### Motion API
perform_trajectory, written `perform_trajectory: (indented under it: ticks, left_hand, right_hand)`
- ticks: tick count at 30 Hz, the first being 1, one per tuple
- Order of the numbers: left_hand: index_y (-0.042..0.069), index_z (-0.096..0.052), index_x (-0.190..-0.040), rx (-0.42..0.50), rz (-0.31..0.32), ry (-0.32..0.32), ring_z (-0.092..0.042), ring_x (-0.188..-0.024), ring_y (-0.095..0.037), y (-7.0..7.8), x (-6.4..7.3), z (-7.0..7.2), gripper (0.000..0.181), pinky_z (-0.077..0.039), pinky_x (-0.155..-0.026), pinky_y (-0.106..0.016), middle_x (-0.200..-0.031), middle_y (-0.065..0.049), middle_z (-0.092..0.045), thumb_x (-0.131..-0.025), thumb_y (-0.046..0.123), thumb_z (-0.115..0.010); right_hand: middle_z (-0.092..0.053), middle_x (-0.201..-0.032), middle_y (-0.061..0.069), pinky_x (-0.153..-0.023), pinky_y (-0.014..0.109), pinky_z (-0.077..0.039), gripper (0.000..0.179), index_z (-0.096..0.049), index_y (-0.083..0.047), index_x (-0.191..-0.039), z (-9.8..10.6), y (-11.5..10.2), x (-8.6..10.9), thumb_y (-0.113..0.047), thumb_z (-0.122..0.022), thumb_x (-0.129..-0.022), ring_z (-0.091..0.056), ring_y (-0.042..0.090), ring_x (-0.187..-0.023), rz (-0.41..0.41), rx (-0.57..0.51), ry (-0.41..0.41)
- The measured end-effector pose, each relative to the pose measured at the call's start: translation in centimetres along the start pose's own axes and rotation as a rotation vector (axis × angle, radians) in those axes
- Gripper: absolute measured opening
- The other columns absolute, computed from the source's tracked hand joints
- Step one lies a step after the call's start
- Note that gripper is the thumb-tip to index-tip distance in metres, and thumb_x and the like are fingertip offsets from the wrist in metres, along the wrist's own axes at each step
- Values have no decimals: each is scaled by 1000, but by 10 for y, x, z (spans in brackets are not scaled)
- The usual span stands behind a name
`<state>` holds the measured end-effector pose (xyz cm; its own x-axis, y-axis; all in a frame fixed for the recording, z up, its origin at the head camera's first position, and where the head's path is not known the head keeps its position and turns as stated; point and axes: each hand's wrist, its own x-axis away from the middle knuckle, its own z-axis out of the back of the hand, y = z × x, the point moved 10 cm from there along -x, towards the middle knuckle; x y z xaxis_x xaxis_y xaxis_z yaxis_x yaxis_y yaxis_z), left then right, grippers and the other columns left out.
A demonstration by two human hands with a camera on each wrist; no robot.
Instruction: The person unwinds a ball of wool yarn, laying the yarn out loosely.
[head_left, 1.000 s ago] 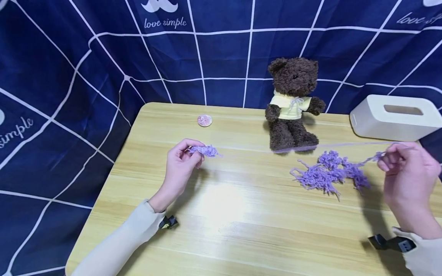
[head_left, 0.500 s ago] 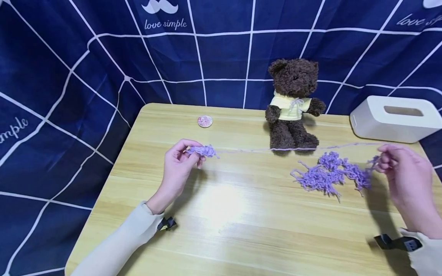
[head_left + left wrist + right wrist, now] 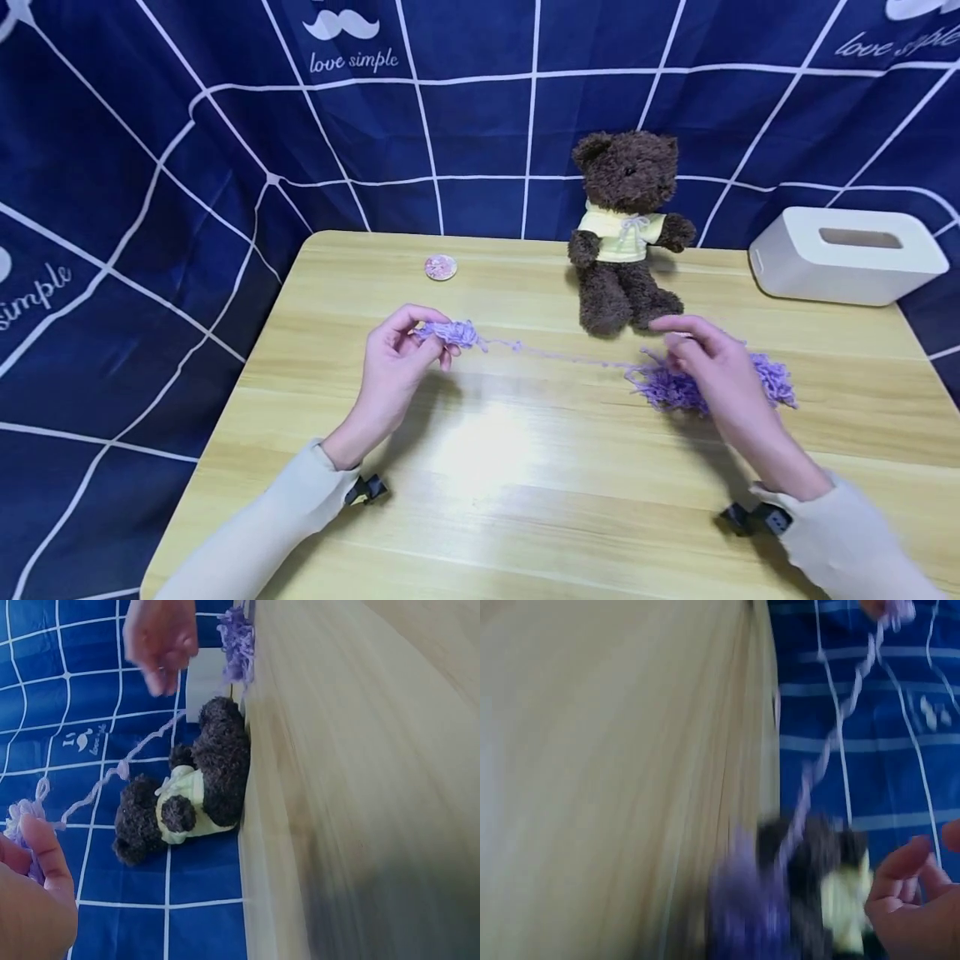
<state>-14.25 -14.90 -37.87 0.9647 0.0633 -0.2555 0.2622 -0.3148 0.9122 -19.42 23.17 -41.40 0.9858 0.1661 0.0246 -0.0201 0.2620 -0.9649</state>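
Note:
A small looped bundle of purple yarn (image 3: 459, 334) is pinched between the thumb and fingers of my left hand (image 3: 390, 367), above the table's left half. From it a thin yarn strand (image 3: 558, 356) runs slackly rightward to a tangled purple yarn pile (image 3: 776, 379) on the table. Over that pile hovers my right hand (image 3: 716, 383), its fingers loosely bent, hiding part of the yarn. In the right wrist view the fingers (image 3: 900, 870) show no yarn between them, and the strand (image 3: 832, 742) passes apart from them into the blurred pile (image 3: 746, 915).
Behind the yarn sits a brown teddy bear (image 3: 626, 225) in a yellow shirt. A white tissue box (image 3: 832, 275) stands at the back right. Toward the back left lies a round pink-patterned disc (image 3: 440, 267). Blue grid-patterned cloth (image 3: 480, 125) borders the wooden table (image 3: 570, 500).
My right hand has moved left from the table's right side to above the pile and let go of the yarn. The strand, formerly stretched taut, now sags. My left hand is almost still.

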Motion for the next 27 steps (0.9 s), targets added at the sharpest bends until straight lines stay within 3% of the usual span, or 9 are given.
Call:
perform_trajectory:
  ticks: [4, 11, 14, 16, 19, 21, 24, 27]
  left_hand:
    - [-19, -63, -112, -12, -1, -23, -69, -73, -18, -1, 0, -6, 23, -61, -64, -25, -95, -18, -72, -91, -22, -55]
    - [-21, -64, -112, -36, -22, -71, -69, -73, -19, -2, -2, -17, 22, -61, -64, -26, -96, -18, -72, -91, -20, -57]
    - [-19, -66, -110, -55, -31, -78, -68, -72, -19, -3, -1, -19, 22, -61, -64, -27, -96, -17, -73, -91, -18, -57]
    - [-19, -67, -109, -60, -35, -81, -67, -73, -19, -3, 0, -19, 21, -61, -64, -27, -98, -16, -72, -90, -19, -57]
    - [-19, -66, -107, -64, -31, -74, -66, -74, -19, -5, 0, -16, 20, -60, -64, -26, -101, -16, -69, -89, -19, -57]
    - [-19, -66, -107, -69, -18, -61, -65, -74, -19, -6, 1, -12, 20, -60, -65, -25, -101, -16, -68, -89, -20, -56]
    - [-19, -66, -107, -87, 9, -31, -64, -73, -17, -9, 1, -6, 21, -59, -65, -23, -100, -15, -68, -89, -21, -54]
    - [-18, -66, -108, -106, 36, -2, -64, -73, -17, -11, 2, -1, 23, -59, -65, -23, -98, -15, -69, -88, -21, -54]
  right_hand:
    - [-65, -99, 5, -75, 27, -59, 30, -69, -7, -139, -52, -19, -5, -18, -64, -112, -62, 19, -86, 52, -100, -99]
    - [-63, -147, 8, -95, 39, -62, 45, -55, -10, -157, -144, -35, -4, -17, -59, -113, -68, 23, -98, 67, -158, -454]
    - [-68, -132, 18, -91, 44, -64, 43, -58, -6, -153, -164, -34, 0, -21, -61, -113, -68, 29, -93, 49, -169, -547]
    - [-69, -110, 22, -84, 39, -64, 36, -65, -3, -143, -163, -33, 0, -22, -60, -113, -65, 28, -85, 50, -145, -541]
    - [-62, -84, 18, -71, 29, -60, 26, -72, 1, -123, -144, -36, -3, -20, -58, -114, -60, 21, -74, 96, -108, -437]
    - [-61, -80, 14, -67, 25, -57, 23, -71, 3, -115, -124, -43, -5, -15, -57, -114, -58, 19, -71, 145, -127, -337]
    - [-58, -74, 12, -62, 24, -54, 19, -70, 9, -107, -95, -57, -6, -3, -56, -112, -55, 20, -66, 256, -241, -201]
    - [-53, -70, 11, -55, 26, -50, 17, -69, 14, -101, -72, -68, 0, 7, -55, -109, -50, 22, -61, 358, -368, -129]
